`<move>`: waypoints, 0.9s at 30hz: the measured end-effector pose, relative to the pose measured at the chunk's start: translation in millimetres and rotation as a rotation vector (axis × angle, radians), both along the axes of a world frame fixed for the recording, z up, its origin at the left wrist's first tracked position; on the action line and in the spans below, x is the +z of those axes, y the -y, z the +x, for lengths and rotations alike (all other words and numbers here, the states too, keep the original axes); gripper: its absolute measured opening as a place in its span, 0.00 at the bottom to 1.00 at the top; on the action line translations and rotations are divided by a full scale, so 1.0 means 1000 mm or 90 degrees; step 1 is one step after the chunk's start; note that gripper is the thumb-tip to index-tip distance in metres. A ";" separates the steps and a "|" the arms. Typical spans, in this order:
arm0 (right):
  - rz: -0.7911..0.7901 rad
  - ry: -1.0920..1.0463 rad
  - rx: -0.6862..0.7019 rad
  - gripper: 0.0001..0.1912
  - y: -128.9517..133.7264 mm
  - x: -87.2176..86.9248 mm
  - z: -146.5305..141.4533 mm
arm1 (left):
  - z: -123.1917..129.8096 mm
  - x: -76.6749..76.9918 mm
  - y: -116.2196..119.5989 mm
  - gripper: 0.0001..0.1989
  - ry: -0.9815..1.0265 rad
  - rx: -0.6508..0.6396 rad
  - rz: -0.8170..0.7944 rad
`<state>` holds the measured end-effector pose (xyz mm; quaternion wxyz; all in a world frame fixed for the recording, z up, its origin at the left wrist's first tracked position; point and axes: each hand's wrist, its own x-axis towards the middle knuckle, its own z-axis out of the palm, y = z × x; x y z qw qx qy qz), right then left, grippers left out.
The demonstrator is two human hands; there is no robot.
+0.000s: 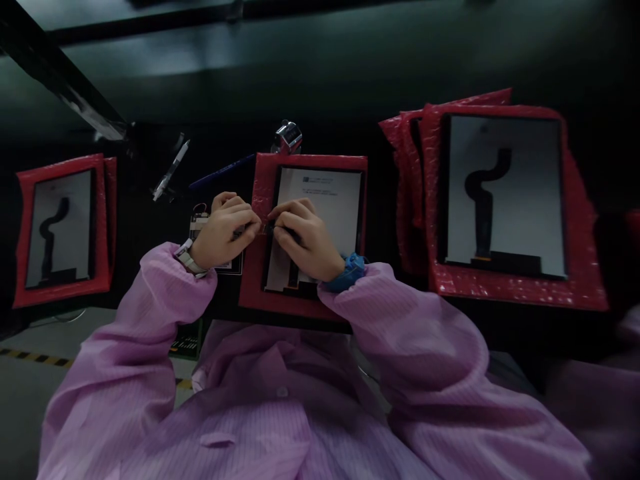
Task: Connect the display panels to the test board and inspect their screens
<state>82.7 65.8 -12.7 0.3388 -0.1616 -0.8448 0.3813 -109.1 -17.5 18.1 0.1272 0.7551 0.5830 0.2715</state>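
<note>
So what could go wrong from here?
The right hand lies over the middle panel, so pressure could mark its face.
The left hand nearly meets it at the panel's left edge, so a tug there might strain the dark strip.
The red sleeves at right overlap askew, so the panel on top could slide.

Busy black table (137, 227)!

And it's red pouches across it: left pile (101, 223), middle pouch (254, 280), right stack (583, 257)! White pen (171, 171), blue pen (221, 171) and half-hidden board (197, 227) between left and middle, shiny metal object (289, 137) at the middle pouch's far edge
</note>
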 end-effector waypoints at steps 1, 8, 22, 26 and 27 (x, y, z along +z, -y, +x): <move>0.005 0.003 -0.002 0.10 0.000 0.000 0.000 | 0.000 0.000 0.000 0.13 0.000 0.001 0.000; 0.009 0.013 -0.006 0.09 0.001 0.000 0.000 | 0.001 0.001 0.000 0.14 0.001 0.019 -0.027; 0.021 0.002 0.013 0.09 0.000 0.000 0.001 | 0.002 0.000 -0.001 0.14 0.012 0.026 -0.029; 0.026 0.015 0.009 0.09 0.000 0.000 0.001 | 0.001 0.000 -0.001 0.14 0.020 0.023 -0.024; 0.025 0.018 0.008 0.09 0.000 0.000 0.001 | 0.001 0.000 -0.001 0.14 0.023 0.020 -0.024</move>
